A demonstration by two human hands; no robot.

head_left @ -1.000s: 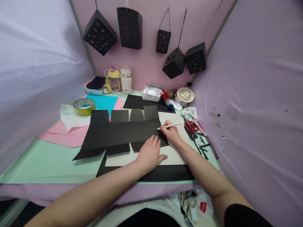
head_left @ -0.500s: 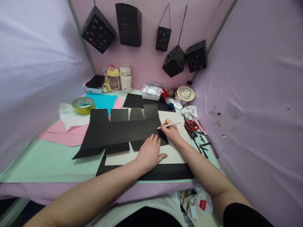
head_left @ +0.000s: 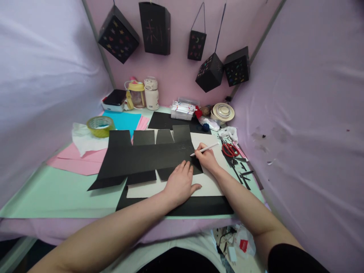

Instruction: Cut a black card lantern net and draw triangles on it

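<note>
A black paper box blank (head_left: 148, 157) with cut flaps along its long sides lies on a white board (head_left: 146, 190). My left hand (head_left: 179, 181) rests flat on its near right part, fingers stretched out and thumb apart. Between the fingers of my right hand (head_left: 205, 157) is a slim white pen (head_left: 207, 148). Its tip is at the right part of the black paper, where faint light marks show. The left end of the paper curls up a little. Another black sheet (head_left: 199, 206) lies under the white board.
Red-handled scissors (head_left: 229, 150) and black paper scraps (head_left: 244, 175) lie to the right. A tape roll (head_left: 100, 126) sits on tissue at the left, near pink paper (head_left: 82, 161). A box of white pens (head_left: 183, 110) stands at the back. Black paper lanterns (head_left: 210, 72) hang above.
The pen and my right hand have shifted very slightly to the right on the black paper. My left hand stays in place. The whole view has moved a touch.
</note>
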